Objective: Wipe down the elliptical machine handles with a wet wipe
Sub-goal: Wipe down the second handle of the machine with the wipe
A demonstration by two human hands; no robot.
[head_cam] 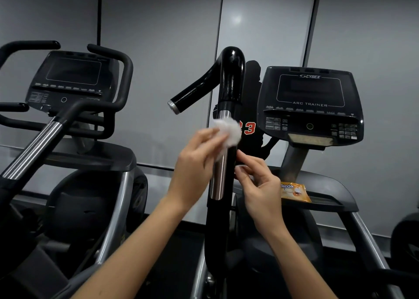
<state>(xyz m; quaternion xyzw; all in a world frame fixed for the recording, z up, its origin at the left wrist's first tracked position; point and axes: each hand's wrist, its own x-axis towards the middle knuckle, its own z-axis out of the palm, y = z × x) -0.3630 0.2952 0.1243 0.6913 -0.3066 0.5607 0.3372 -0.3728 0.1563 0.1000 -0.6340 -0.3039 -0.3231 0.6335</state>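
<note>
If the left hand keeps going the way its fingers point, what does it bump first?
Probably the handle's silver tube: the left hand holds the wet wipe right against it.

Crumpled white wipe (229, 131) — against upright black handle (231, 81)

The room is dim; a soft glare spot shines on the wall panel (237, 18), the wipe (229, 131) is blurred, and edges bend.

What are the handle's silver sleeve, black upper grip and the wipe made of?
The silver sleeve: likely brushed metal, streaky vertical reflections. The black upper grip: glossy, sharp highlights; painted metal or hard plastic, can't tell. The wipe: white, soft, crumpled, probably nonwoven fabric.
</note>
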